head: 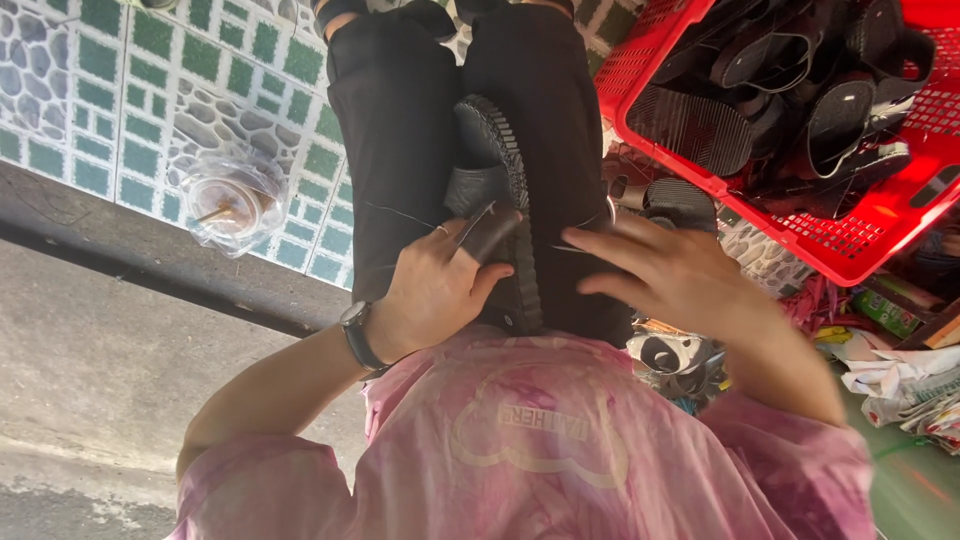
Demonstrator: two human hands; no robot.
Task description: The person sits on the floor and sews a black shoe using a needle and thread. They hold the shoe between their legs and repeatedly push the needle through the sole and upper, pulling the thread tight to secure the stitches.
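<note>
A black shoe (497,160) with a ridged sole stands on edge, clamped between my knees in black trousers (395,130). My left hand (430,295), with a wristwatch, is closed on a tool with a dark brown handle (489,231), pressed against the shoe's sole edge. My right hand (672,275) lies just right of the shoe on my right leg, fingers spread and pointing at the sole. A thin thread (400,214) runs across my left leg towards the shoe. Whether the right fingers pinch any thread is too fine to tell.
A red plastic basket (850,250) at the upper right holds several black sandals. A plastic cup with a drink (232,203) in a clear bag sits on the green-and-white tiled floor at left. Crumpled papers and scraps (900,380) lie at the right; a concrete kerb (120,250) runs at left.
</note>
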